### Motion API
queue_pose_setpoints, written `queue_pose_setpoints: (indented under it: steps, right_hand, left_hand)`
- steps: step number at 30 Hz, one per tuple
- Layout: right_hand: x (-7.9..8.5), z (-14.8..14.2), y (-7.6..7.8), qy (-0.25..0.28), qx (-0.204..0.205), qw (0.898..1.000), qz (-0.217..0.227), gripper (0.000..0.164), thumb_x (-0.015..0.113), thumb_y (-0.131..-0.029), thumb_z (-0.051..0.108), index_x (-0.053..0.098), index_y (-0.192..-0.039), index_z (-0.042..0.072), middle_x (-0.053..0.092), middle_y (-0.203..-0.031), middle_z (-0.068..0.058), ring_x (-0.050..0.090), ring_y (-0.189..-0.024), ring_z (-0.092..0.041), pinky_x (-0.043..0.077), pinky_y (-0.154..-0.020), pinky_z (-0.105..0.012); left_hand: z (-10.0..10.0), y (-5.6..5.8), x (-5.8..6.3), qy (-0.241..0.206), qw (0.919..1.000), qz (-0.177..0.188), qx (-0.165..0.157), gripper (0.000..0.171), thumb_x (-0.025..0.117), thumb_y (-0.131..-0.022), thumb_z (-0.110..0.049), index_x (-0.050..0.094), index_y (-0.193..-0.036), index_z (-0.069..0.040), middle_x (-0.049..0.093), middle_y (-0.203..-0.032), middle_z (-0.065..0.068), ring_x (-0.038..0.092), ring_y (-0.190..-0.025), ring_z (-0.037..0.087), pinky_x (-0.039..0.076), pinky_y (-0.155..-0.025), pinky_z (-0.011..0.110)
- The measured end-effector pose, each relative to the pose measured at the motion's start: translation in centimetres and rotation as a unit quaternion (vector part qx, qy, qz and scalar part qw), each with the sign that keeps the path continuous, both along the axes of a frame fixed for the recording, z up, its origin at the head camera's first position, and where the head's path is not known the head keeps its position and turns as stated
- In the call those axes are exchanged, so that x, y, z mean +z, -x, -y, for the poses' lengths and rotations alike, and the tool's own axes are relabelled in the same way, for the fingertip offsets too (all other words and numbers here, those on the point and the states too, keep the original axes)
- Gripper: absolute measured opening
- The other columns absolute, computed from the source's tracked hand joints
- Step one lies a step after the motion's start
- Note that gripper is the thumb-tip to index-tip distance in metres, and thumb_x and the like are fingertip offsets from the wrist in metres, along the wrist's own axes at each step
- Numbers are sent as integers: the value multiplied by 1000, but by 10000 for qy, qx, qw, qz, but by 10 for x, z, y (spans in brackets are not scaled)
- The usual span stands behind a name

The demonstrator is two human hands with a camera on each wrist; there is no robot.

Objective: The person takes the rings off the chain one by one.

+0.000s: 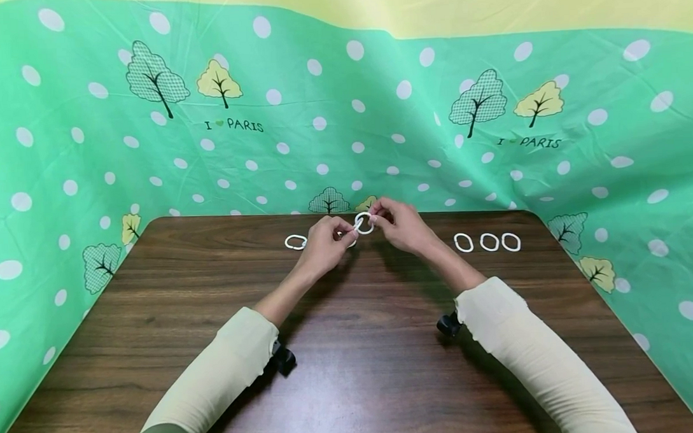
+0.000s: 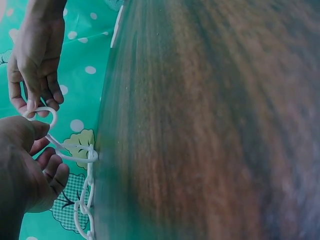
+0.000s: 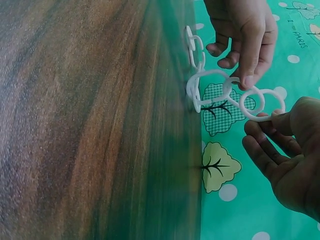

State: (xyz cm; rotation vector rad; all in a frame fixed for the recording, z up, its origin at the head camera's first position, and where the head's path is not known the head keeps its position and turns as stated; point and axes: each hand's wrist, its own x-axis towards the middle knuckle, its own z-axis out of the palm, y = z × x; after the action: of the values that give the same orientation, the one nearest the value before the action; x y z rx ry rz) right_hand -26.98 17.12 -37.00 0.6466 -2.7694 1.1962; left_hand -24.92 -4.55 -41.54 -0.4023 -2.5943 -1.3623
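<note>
One chain of white rings (image 1: 287, 243) at left, near the far edge of the wooden surface (image 1: 357, 356), part hidden by a hand in the head view; it rises off the surface to the left grip (image 1: 323, 246). Left grip: thumb and fingertips pinching the chain's raised link (image 3: 227, 94). Risk: a hard lift or tug could drag the rest toward the far edge, or pop a link loose if the rings have gaps; none I can make out. Center: end ring (image 3: 283, 102), in the air, crossing the raised link; can't tell if it's fully hooked. If it isn't, letting go early drops it. Right grip (image 1: 403, 227): pinching that end ring between thumb and fingertip. Contact is small and the ring is thin, so a twist could roll it out. Far right: three loose rings (image 1: 482, 242) flat in a row, well apart from the chain. Right forearm is the nearest hazard; an outward swing could scatter them.
</note>
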Motion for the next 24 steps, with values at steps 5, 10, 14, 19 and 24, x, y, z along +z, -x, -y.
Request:
queue_pose_setpoints:
  steps: [5,10,14,19,24]
  right_hand:
    - [-1,1,-1,-109,100,9999,-50,13,67,-113,9,71,-121,0,78,-110,-18,70,-96,-32,52,-83,-34]
    - [-1,3,-2,-313,126,9993,-156,11,67,-113,10,72,-119,3,75,-108,-15,66,-94,-26,51,-85,-37]
    - [0,4,-3,-427,149,9986,-261,11,67,-113,11,73,-118,3,74,-107,-14,64,-94,-24,51,-86,-39]
    - [0,5,-3,-516,194,9978,-354,10,67,-113,10,73,-118,4,74,-107,-14,64,-95,-25,51,-87,-41]
    - [0,5,-3,-559,183,9975,-401,9,67,-113,10,73,-118,5,74,-110,-13,65,-100,-27,53,-90,-43]
  left_hand:
    - [-1,0,1,27,10000,-51,63,14,81,-106,-22,82,-110,-9,73,-108,9,68,-98,23,54,-88,33]
    - [-1,1,2,25,10000,-69,0,16,80,-106,-21,82,-111,-7,74,-110,10,69,-99,24,54,-88,32]
    - [1,3,0,43,9997,-195,-135,18,80,-106,-25,82,-108,-8,74,-106,9,67,-97,22,54,-85,34]
    - [1,27,-31,88,9992,-354,-138,16,78,-107,-29,80,-106,-13,71,-104,2,65,-93,16,53,-83,30]
    - [0,14,-14,48,9994,-236,-245,14,75,-109,-22,79,-108,-8,73,-109,9,68,-101,25,55,-90,38]
